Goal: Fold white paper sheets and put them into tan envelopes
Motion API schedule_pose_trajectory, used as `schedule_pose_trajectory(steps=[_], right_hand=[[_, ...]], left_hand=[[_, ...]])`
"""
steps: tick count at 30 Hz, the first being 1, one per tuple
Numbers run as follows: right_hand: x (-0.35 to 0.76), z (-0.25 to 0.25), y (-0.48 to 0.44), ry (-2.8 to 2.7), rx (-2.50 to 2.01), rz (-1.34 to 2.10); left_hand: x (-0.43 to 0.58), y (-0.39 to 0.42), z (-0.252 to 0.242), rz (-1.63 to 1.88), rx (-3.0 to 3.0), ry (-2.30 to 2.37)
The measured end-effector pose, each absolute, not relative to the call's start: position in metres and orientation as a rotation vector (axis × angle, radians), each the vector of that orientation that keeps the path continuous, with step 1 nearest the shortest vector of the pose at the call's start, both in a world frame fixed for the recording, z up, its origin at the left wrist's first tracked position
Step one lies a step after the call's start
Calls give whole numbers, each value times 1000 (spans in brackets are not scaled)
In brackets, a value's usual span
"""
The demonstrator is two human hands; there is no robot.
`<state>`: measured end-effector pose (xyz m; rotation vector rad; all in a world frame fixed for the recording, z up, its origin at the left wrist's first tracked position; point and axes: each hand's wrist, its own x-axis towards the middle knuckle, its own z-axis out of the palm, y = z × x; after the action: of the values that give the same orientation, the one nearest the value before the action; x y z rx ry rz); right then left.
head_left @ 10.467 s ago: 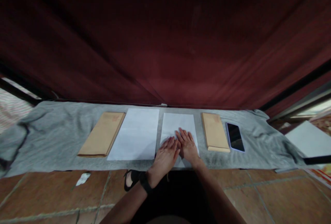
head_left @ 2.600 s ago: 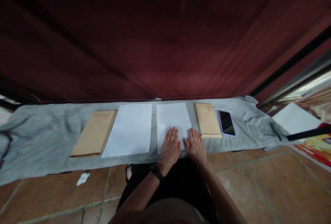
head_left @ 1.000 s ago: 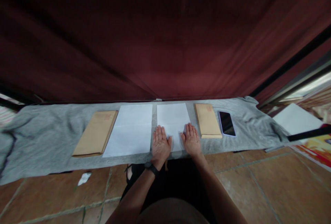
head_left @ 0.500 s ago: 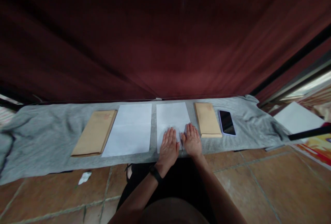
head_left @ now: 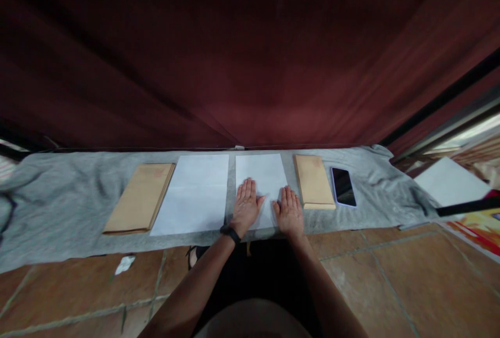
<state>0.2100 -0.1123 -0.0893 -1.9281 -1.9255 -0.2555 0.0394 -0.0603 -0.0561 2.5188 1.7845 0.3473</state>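
Note:
A white sheet of paper (head_left: 260,167) lies on the grey cloth in front of me. My left hand (head_left: 247,206) rests flat on its left part, fingers pointing away and thumb out to the side. Over the sheet's right edge lies my right hand (head_left: 289,213), palm down with fingers extended. Neither hand grips anything. To the left is a larger white sheet (head_left: 193,192), with a stack of brown envelopes (head_left: 138,197) beside it. Just right of my right hand sits a smaller stack of brown envelopes (head_left: 315,182).
A phone (head_left: 344,187) with a pale purple edge lies right of the small envelopes. The grey cloth (head_left: 58,202) covers the long narrow surface. A dark red curtain (head_left: 250,67) hangs behind. White scrap (head_left: 125,264) lies on the tiled floor (head_left: 390,275).
My left hand has slid left and slightly away from me across the sheet, widening the gap between my hands. My right hand has stayed nearly in place.

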Motion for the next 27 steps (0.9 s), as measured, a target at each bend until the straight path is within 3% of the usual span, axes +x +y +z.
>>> schedule_pose_trajectory(steps=[15, 27], right_hand=[[189, -60, -56, -2114, -1806, 30], [186, -64, -53, -2186, -1825, -27]], left_hand=[[22, -57, -63, 465, 2456, 1905], [48, -24, -55, 351, 2459, 1728]])
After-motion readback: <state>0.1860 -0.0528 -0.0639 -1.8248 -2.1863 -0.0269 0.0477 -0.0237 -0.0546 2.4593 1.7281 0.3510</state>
